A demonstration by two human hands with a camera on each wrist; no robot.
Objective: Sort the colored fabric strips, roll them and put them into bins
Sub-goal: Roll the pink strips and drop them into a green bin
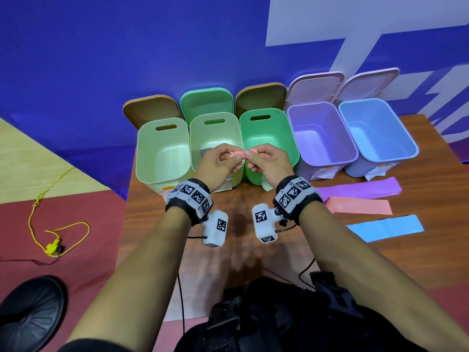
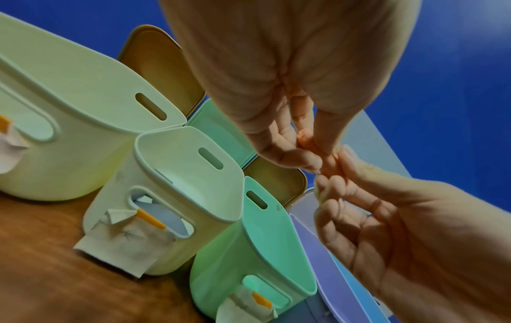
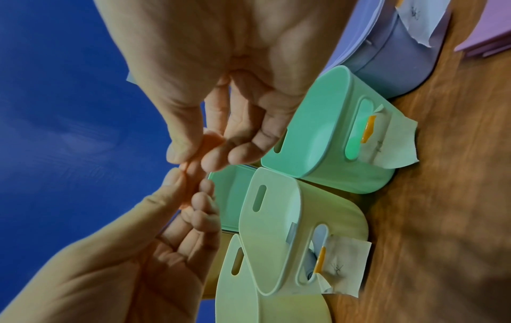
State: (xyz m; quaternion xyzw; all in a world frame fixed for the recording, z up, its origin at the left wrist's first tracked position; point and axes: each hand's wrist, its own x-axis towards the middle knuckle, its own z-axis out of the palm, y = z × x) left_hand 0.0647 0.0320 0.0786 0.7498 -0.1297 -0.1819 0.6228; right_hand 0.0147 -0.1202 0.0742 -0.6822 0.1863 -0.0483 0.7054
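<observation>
Head view: counted five bins (image 1: 162, 151) in a row mid-frame, three flat strips (image 1: 359, 205) at right on the table (image 1: 418, 255). Pinched one pink roll (image 1: 236, 155) between left hand (image 1: 220, 162) and right hand (image 1: 269, 162), frame centre, above the bins' near rims.

Left wrist view: seen roll (image 2: 312, 142) in curled fingertips.

Right wrist view: same pinch, roll (image 3: 210, 139) centre-left.

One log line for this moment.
both hands: left hand, right hand pinch pink roll | above bins | strips on table: purple, pink, blue
</observation>
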